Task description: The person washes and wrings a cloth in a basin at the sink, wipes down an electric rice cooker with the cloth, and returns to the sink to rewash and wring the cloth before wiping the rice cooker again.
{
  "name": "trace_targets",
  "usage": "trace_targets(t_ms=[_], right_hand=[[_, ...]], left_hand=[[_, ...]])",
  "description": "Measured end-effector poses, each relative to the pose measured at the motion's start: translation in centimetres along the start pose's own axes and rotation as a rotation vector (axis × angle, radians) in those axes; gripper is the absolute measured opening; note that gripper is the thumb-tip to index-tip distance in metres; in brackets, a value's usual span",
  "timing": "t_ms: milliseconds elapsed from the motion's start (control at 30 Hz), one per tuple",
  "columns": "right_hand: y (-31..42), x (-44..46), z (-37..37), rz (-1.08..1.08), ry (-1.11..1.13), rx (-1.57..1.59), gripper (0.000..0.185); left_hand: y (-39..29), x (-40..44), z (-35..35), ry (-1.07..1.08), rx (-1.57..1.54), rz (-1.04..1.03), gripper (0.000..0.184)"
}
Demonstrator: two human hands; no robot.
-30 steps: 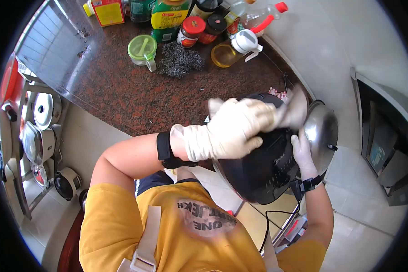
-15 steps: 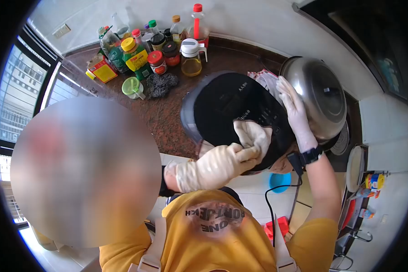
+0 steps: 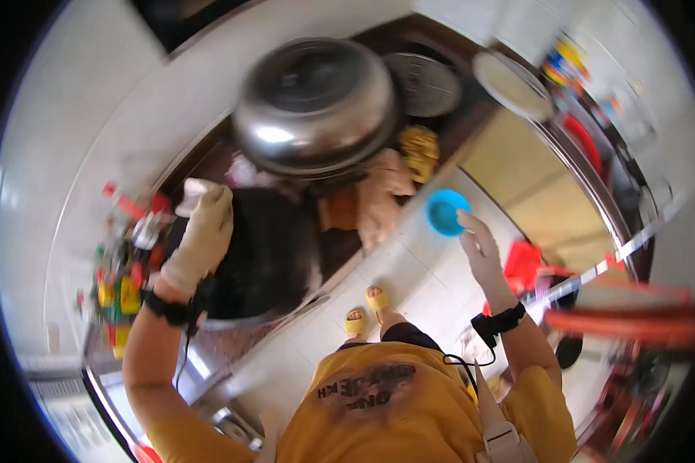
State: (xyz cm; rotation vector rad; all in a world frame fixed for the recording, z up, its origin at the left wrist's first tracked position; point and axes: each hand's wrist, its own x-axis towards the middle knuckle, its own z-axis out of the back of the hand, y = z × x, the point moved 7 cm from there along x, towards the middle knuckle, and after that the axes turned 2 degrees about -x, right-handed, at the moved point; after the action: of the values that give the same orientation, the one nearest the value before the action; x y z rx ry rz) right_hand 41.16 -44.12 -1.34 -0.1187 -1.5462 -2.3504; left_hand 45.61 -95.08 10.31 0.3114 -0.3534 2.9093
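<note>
My left hand (image 3: pixel 208 235), in a pale glove, is over the far-left part of the black appliance (image 3: pixel 274 258) on the counter. Its fingers are closed on a whitish cloth (image 3: pixel 194 197), which pokes out beyond them. My gloved right hand (image 3: pixel 484 258) is held out over the floor side with fingers stretched. Its fingertips overlap the rim of a blue basin (image 3: pixel 434 220) in the view; whether they touch it I cannot tell. Motion blurs the appliance's top.
A large domed metal vessel (image 3: pixel 316 116) stands behind the appliance, near a round burner plate (image 3: pixel 423 85). A pinkish cloth (image 3: pixel 382 197) hangs over the counter edge beside a yellow patterned cloth (image 3: pixel 419 154). Blurred bottles (image 3: pixel 120 297) are at left. A red object (image 3: pixel 522 265) is low at right.
The view has swung right and down. My right hand has left the side of the metal vessel and moved out by the blue basin. My left hand still holds the cloth, now at the appliance's far-left side.
</note>
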Motion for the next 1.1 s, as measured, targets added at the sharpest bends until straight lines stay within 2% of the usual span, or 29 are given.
trace_targets(t_ms=[33,67,100,133,167,200,267,333,367,400,467,500,567,600,667,733,800,867,900,967,1000,1067,1100], right_hand=[[-0.7,-2.0,1.7,-0.079,-0.043,-0.02,0.042],[-0.7,-3.8,2.9,-0.16,-0.069,-0.035,0.041],[-1.1,-5.5,4.0,-0.224,-0.094,-0.048,0.043],[-1.5,-6.8,4.8,-0.237,-0.131,-0.028,0.044],[-2.3,-8.0,5.6,-0.279,-0.144,0.042,0.046],[-2.7,-8.8,6.5,-0.317,-0.158,0.114,0.048],[-3.9,-10.1,8.9,-0.299,-0.152,0.224,0.063],[-5.9,-10.8,11.1,-0.315,-0.112,0.388,0.074],[-7.9,-11.2,12.0,-0.329,-0.053,0.486,0.081],[-8.6,-11.2,11.7,-0.255,-0.063,0.616,0.083],[-10.2,-11.8,15.9,-0.404,0.03,0.647,0.078],[-11.5,-11.8,19.1,-0.395,-0.006,0.655,0.078],[-15.1,-13.4,25.9,-0.542,-0.232,0.591,0.07],[-16.4,-13.7,29.7,-0.523,-0.395,0.664,0.056],[-16.0,-13.8,36.3,-0.515,-0.562,0.759,0.042],[-18.1,-13.8,42.4,-0.608,-0.558,0.631,0.031],[-19.9,-12.5,46.7,-0.563,-0.584,0.576,0.025],[-21.7,-10.9,50.6,-0.657,-0.579,0.436,0.023],[-22.4,-9.4,52.4,-0.608,-0.654,0.415,0.02],[-24.6,-5.6,55.6,-0.569,-0.69,0.38,0.021],[-25.6,-3.8,57.6,-0.518,-0.73,0.348,0.022],[-28.1,0.1,61.4,-0.481,-0.696,0.385,0.033],[-28.2,2.8,63.9,-0.426,-0.711,0.384,0.036]], left_hand=[[-5.8,1.4,-0.2,0.193,-0.09,-0.059,0.041],[-9.4,2.2,-0.5,0.148,-0.209,-0.18,0.042],[-11.1,1.7,-3.0,0.246,-0.289,-0.331,0.041],[-14.0,2.8,-4.4,0.549,-0.817,-0.073,0.048],[-17.6,2.5,-6.4,0.758,-1.279,0.23,0.051],[-22.1,4.5,-6.6,0.712,-0.658,-0.283,0.055],[-30.4,6.4,-8.4,0.958,-1.164,0.082,0.059],[-38.7,9.2,-10.8,1.176,-1.359,0.187,0.061],[-42.4,11.2,-13.1,1.133,-1.267,0.047,0.056],[-44.3,12.5,-14.7,1.147,-1.25,0.011,0.056],[-51.9,16.4,-19.7,1.142,-1.379,-0.108,0.056],[-55.0,17.8,-22.9,1.202,-1.435,-0.047,0.055],[-61.6,20.4,-27.3,1.274,-1.378,0.002,0.055],[-64.4,21.7,-29.1,1.296,-1.361,0.065,0.055],[-67.5,23.0,-30.2,1.401,-1.279,0.03,0.056],[-72.3,24.8,-30.8,1.116,-0.727,-0.851,0.055],[-74.6,27.5,-34.1,1.17,-0.722,-0.801,0.055],[-75.4,32.5,-38.3,1.232,-1.008,-0.477,0.052],[-76.8,34.6,-38.1,1.24,-1.016,-0.471,0.052],[-79.7,39.9,-37.8,1.424,-1.07,-0.143,0.046],[-80.7,43.0,-39.4,1.429,-1.076,-0.146,0.046],[-83.8,50.6,-41.1,1.133,-1.033,-0.593,0.043],[-85.5,54.2,-41.4,1.13,-1.056,-0.602,0.043]])
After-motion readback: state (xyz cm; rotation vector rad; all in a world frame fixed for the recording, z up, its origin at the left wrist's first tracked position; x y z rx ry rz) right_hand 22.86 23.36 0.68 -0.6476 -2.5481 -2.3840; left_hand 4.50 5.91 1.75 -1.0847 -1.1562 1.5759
